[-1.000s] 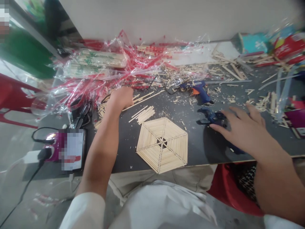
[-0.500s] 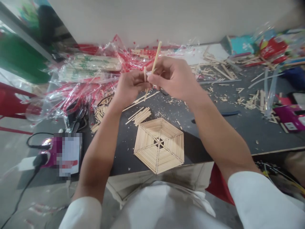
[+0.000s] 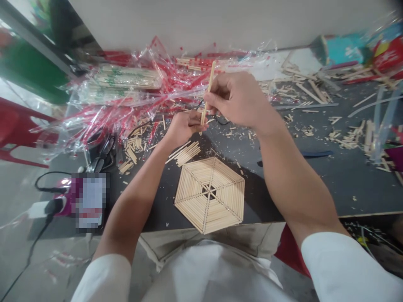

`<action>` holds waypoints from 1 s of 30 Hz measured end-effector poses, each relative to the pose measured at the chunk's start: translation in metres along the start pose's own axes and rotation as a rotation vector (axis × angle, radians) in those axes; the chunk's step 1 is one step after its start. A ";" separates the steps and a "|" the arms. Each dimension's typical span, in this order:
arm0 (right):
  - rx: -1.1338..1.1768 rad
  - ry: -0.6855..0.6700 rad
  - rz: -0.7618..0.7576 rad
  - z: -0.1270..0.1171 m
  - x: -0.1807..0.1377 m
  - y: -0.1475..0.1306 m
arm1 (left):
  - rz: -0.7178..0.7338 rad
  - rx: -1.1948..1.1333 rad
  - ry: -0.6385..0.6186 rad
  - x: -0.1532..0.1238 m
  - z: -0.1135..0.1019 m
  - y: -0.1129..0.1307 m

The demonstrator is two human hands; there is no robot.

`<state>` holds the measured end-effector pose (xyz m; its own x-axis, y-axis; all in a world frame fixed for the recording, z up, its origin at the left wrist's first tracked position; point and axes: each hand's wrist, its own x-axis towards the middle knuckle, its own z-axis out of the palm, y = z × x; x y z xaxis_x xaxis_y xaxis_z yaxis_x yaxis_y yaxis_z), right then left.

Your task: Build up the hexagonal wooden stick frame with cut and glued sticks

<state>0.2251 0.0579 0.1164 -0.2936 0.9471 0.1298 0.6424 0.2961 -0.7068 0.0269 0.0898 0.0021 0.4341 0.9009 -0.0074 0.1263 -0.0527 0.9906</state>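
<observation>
My right hand (image 3: 241, 98) is closed in a pinch on a thin, pale wooden stick (image 3: 211, 77), which stands almost upright. Lower and to the left, the fingers of my left hand (image 3: 185, 126) are closed around the lower end of the stick; whether a second piece is in them I cannot tell. Below both hands, a hexagonal mat of wooden sticks (image 3: 189, 188) lies flat near the table edge, with spokes meeting at a small open centre. Touching or close to its upper left corner is a small row of cut sticks (image 3: 189, 153).
Crumpled red and clear wrappers (image 3: 157, 98) and packed sticks (image 3: 126, 79) fill the back left. Broken sticks (image 3: 346, 134) and crumbs litter the dark table (image 3: 315, 184). A dark blue tool (image 3: 317, 154) lies right of my forearm. A phone (image 3: 92, 201) and power strip (image 3: 64, 197) sit left.
My left hand has moved down and slightly right, away from my right hand. A pale loop-like piece and something whitish between the fingers no longer show. The right hand still holds the stick.
</observation>
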 end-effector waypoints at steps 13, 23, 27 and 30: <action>-0.103 -0.167 -0.037 0.019 0.007 0.013 | -0.001 0.035 0.002 -0.004 -0.003 0.001; -0.099 -0.233 -0.011 0.024 0.008 0.016 | 0.088 0.176 -0.004 -0.007 -0.007 -0.001; -0.044 -0.229 0.016 0.024 0.008 0.020 | 0.113 0.189 0.022 -0.005 -0.007 -0.004; -0.015 -0.213 0.036 0.026 0.009 0.023 | 0.136 0.232 0.017 -0.003 -0.007 -0.006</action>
<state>0.2193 0.0701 0.0830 -0.4121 0.9100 -0.0465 0.6656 0.2658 -0.6974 0.0184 0.0910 -0.0026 0.4459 0.8859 0.1281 0.2697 -0.2695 0.9245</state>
